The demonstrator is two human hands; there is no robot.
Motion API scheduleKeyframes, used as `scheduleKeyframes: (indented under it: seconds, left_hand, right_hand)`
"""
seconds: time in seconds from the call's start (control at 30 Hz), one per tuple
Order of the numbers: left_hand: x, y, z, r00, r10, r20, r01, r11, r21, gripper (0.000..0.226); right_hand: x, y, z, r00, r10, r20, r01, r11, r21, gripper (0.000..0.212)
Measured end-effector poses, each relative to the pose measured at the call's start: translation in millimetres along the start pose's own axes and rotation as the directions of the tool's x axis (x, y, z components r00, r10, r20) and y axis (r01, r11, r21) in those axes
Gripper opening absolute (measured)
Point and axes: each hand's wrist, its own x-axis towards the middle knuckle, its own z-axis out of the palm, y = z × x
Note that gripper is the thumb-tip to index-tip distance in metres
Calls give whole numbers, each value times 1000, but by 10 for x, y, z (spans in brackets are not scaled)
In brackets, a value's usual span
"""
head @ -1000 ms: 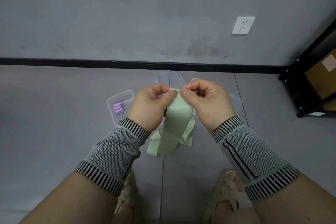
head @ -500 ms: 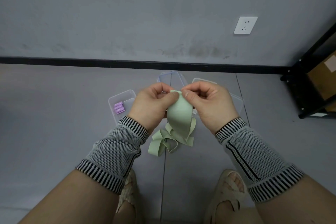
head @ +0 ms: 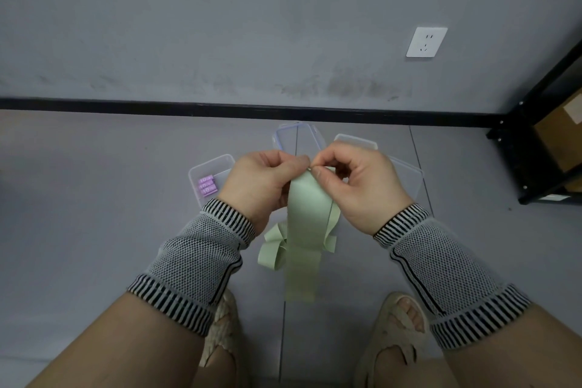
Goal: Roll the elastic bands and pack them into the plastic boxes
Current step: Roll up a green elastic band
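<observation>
A pale green elastic band [head: 303, 230] hangs between my hands, its top end pinched by both. My left hand [head: 263, 186] grips the top edge from the left with curled fingers. My right hand [head: 356, 186] pinches the same edge from the right between thumb and forefinger. The band's loose length drops down and loops on the floor. A clear plastic box [head: 201, 168] left of my hands holds a rolled purple band [head: 207, 186]. Another clear box [head: 406, 176] lies partly hidden behind my right hand.
A clear lid with a bluish rim [head: 297, 135] lies on the grey floor beyond my hands, near the black skirting. A black metal shelf [head: 535, 135] with a cardboard box stands at right. My sandalled feet [head: 393, 324] are below the band.
The band's hanging length has unfolded and now drops lower toward my feet. Both hands stay at its top end, barely moved.
</observation>
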Motion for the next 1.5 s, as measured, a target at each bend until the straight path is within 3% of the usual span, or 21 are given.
scheduleKeyframes:
  seconds: [0.13, 0.33, 0.63, 0.73, 1.1, 1.3, 1.37, 1.5]
  left_hand:
    - [2, -3, -2, 1000, 7, -8, -7, 1000, 3, 13]
    - [8, 10, -3, 995, 98, -27, -96, 994, 50, 16]
    - [0, 27, -26, 979, 200, -26, -193, 967, 166, 16]
    - [8, 24, -13, 979, 201, -38, -193, 969, 153, 18]
    - [20, 50, 40, 991, 121, -47, -120, 992, 38, 27]
    - [29, 18, 57, 989, 125, -73, -123, 992, 33, 23]
    - [18, 0, 69, 985, 155, -80, -149, 986, 75, 13]
    - [8, -2, 66, 962, 257, -95, -239, 957, 165, 20]
  right_hand:
    - [4, 30, -10, 1000, 7, 5, -8, 1000, 15, 8]
    - [-5, -13, 8, 989, 147, -5, -142, 961, 237, 14]
    - [19, -77, -3, 952, 307, 11, -284, 869, 406, 11]
    - [32, -36, 3, 942, 334, 20, -311, 852, 420, 14]
    - [73, -43, -1, 890, 424, 166, -424, 640, 641, 25]
    - [59, -42, 31, 914, 400, 65, -368, 751, 548, 22]
    - [51, -33, 42, 928, 373, -2, -326, 814, 481, 21]
    - [46, -68, 44, 951, 305, -56, -255, 871, 419, 27]
